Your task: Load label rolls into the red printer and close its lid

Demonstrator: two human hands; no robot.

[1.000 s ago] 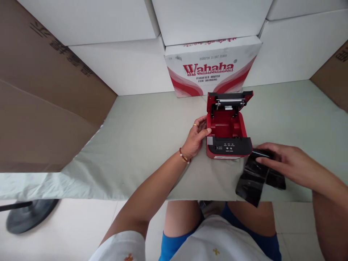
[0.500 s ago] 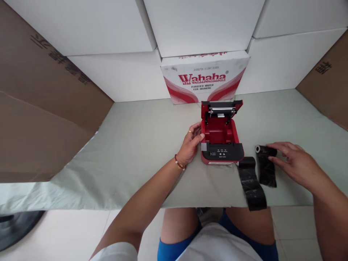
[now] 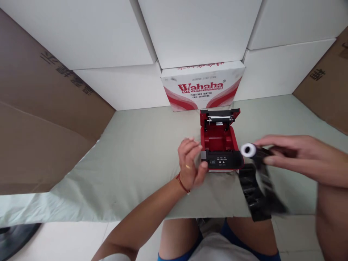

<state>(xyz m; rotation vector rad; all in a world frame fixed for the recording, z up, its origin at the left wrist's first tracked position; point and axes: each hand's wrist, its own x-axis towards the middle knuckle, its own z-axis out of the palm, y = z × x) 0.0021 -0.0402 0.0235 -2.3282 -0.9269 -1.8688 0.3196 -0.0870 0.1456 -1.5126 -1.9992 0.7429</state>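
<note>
A small red and black label printer [image 3: 221, 159] stands on the cloth-covered table with its lid raised and its red inner bay bare. My left hand [image 3: 190, 161] is beside the printer's left front corner, fingers apart and holding nothing. Between the thumb and fingers of my right hand [image 3: 282, 150] is a black paper roll [image 3: 248, 150] with a white core, lifted just right of the printer. The roll's loose black tail hangs down, smeared by motion. Another black strip [image 3: 248, 188] lies by the printer's right front corner and droops over the table edge.
Behind the printer stands a white and red water carton [image 3: 202, 90], against stacked white boxes [image 3: 201, 32]. Brown cardboard [image 3: 49, 127] walls the left side, and more brown cardboard [image 3: 326, 83] the right. Pale green cloth [image 3: 141, 156] covers the table.
My right hand has picked the black roll up off the table and moved it left toward the printer. My left hand has let go of the printer's side and come nearer to me.
</note>
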